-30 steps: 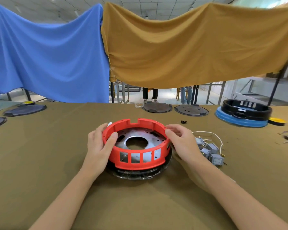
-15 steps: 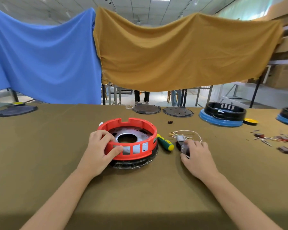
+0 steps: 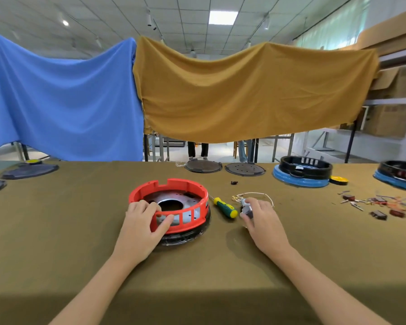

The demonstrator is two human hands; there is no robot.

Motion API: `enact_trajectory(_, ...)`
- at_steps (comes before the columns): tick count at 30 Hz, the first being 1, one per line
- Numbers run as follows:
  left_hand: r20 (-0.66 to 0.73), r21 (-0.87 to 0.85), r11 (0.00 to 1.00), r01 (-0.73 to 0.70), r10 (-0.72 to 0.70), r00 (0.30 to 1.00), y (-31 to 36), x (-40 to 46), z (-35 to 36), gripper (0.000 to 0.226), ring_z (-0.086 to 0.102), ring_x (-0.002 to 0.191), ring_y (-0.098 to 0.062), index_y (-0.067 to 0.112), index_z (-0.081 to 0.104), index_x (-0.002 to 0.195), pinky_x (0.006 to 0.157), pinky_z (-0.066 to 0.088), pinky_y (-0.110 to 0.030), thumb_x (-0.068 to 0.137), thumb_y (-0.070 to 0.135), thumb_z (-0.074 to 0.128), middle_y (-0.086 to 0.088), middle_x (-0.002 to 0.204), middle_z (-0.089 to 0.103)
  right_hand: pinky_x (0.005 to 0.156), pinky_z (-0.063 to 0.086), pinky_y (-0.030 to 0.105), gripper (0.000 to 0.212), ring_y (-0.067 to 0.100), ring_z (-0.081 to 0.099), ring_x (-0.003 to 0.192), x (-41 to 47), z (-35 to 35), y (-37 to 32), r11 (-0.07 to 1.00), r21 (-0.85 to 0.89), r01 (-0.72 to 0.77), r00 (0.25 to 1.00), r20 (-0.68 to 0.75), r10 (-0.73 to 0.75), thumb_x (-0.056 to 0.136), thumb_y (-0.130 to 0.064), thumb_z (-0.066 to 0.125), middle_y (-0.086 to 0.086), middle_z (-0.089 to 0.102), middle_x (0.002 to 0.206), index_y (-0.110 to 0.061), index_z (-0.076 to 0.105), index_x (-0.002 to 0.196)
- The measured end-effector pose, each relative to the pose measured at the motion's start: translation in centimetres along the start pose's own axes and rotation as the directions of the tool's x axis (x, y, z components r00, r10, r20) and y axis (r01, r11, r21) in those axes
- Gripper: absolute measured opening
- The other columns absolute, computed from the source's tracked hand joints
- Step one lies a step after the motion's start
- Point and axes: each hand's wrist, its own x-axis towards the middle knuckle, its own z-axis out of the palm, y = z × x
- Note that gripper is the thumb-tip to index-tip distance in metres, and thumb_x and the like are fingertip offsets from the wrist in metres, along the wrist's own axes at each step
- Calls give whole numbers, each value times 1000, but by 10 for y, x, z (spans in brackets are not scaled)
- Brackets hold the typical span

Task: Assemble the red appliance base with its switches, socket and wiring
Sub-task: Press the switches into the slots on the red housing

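still | left hand [image 3: 140, 227] grips red base [image 3: 171, 204] | right hand [image 3: 264, 221] holds switches [image 3: 246, 207]

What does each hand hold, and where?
Left hand grips the red base by its near rim; right hand covers the switch cluster, grip unclear.

Screwdriver [image 3: 224, 207] between base [image 3: 171, 202] and switches [image 3: 246, 208].

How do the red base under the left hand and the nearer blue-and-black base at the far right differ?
The red base has a red slotted wall over a black bottom ring; the blue-and-black base has a black wall on a blue ring. The left hand grips the red one; nobody touches the other. The red base sits nearer, mid-table. Both are round, open-topped shells.
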Motion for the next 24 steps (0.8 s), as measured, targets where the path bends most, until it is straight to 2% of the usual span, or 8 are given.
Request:
enact_trajectory(5,52,6,997,-76,75,996,2,-1,1,46,45,96,-19,17,64,96,87,45,-44,89,57,42,4,92,51,72,50,35,25,21,57,79,-1,-3,-2,989,145,-14,999,-28,18,98,-21,59,3,48,106,-11,62,120)
enact_trajectory(8,66,-29,996,-84,85,994,3,1,2,41,44,96,-17,18,61,94,88,44,-39,90,55,43,5,92,50,75,47,30,21,20,59,81,0,-4,0,964,263,-49,997,-40,62,99,-20,56,2,54,101,-12,66,116)
enact_trajectory(11,64,-55,993,-103,107,992,3,0,1,37,44,95,-16,18,60,92,89,40,-32,90,53,45,5,92,48,74,39,8,17,11,55,83,1,-11,2,899,408,-157,986,10,167,96,-16,62,3,53,97,-14,71,110)
enact_trajectory(15,55,-99,990,-96,102,993,5,-2,-3,31,43,95,-15,19,56,84,89,39,-30,88,48,45,6,90,48,79,50,12,38,2,58,93,-7,-20,-11,757,599,-263,964,124,237,91,-4,67,0,53,115,-23,59,122)
enact_trajectory(17,67,-79,992,-97,102,993,11,-1,-5,32,44,98,-17,16,56,84,95,39,-40,87,45,41,4,92,49,70,54,18,29,7,65,77,-14,-22,-28,637,726,-261,965,195,173,92,-9,67,9,62,104,-19,63,119)
enact_trajectory(19,57,-15,991,-134,134,989,22,-1,-4,32,45,104,-18,17,60,91,102,34,-55,88,38,36,4,97,52,60,56,25,12,18,66,64,-19,-27,-49,464,835,-296,955,260,142,96,-27,63,14,69,90,-18,71,100)
enact_trajectory(21,30,40,985,-170,168,985,36,-5,1,35,48,108,-19,19,63,103,106,28,-62,92,34,34,5,103,55,51,50,25,33,16,59,55,-20,-26,-66,286,888,-359,933,330,145,100,-39,54,11,69,78,-18,72,83)
enact_trajectory(24,55,151,969,-198,192,980,51,-14,12,38,51,111,-18,22,65,114,116,13,-64,95,43,39,7,104,57,41,33,21,35,13,43,44,-23,-15,-80,44,873,-486,869,478,125,103,-40,45,8,59,64,-13,61,88)
